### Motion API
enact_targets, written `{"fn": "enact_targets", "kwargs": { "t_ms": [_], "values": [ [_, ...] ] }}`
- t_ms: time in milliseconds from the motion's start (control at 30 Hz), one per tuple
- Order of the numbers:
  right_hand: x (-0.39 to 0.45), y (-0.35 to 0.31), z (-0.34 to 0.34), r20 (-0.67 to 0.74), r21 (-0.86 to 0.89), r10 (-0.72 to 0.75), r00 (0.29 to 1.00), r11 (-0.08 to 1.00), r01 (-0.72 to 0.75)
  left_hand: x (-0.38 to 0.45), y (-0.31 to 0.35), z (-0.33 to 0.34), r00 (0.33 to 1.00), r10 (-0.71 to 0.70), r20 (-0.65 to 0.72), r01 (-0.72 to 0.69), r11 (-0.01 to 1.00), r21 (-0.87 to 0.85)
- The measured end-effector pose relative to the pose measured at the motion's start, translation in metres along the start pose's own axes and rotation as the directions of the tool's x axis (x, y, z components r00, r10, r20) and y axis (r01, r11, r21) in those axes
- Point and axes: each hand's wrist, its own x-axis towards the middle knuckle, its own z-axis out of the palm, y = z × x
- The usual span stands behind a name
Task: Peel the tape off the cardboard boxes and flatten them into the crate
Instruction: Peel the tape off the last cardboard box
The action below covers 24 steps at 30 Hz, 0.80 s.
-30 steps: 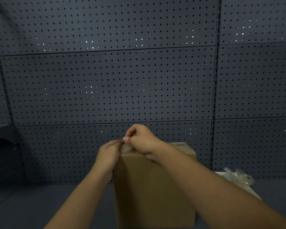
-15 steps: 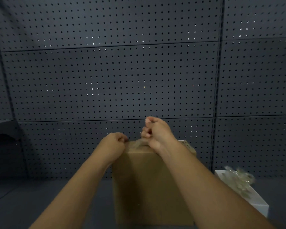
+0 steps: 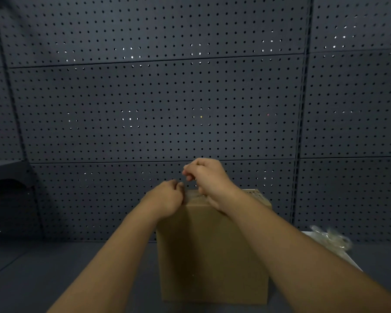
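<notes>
Cardboard box (image 3: 212,251): stood upright on the dark shelf surface (image 3: 54,267), its brown front face toward me, top edge just under my hands; the landmark for all entries below.
Tape (image 3: 193,195): a pale, glossy strip lay along the box's top front edge, between my two hands; how much of it was lifted I could not tell.
My left hand (image 3: 165,197): sat at the box's upper left corner, fingers curled tight against the top edge beside the tape; whether they pinched the tape itself I could not tell.
My right hand (image 3: 207,177): was raised just above the box's top, left of its middle, fingers and thumb curled together in a pinch; the thing pinched was too small and blurred to name.
Hands together: close, nearly touching, above the box's top left.
Label (image 3: 255,194): printed patch on the box's top right.
White box (image 3: 348,258): right of the cardboard box, near it, with crumpled clear plastic (image 3: 332,240) on top.
Pegboard wall (image 3: 156,109): dark panels behind the box.
</notes>
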Motion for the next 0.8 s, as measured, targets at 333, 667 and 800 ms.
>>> {"fn": "enact_targets", "kwargs": {
  "t_ms": [333, 667, 800],
  "values": [
    [0.007, -0.007, -0.014, 0.301, -0.67, -0.296, 0.907, 0.611, 0.422, 0.004, -0.006, -0.001, 0.994, 0.07, 0.08, -0.069, 0.998, -0.008],
    [0.01, 0.001, -0.036, 0.427, -0.717, -0.267, 0.864, 0.483, 0.503, 0.011, -0.01, -0.002, 0.988, 0.089, 0.126, -0.093, 0.995, 0.027],
    [0.005, 0.005, -0.056, 0.419, -0.787, -0.25, 0.873, 0.38, 0.486, 0.009, -0.007, -0.004, 0.986, 0.078, 0.145, -0.084, 0.996, 0.039]
  ]
}}
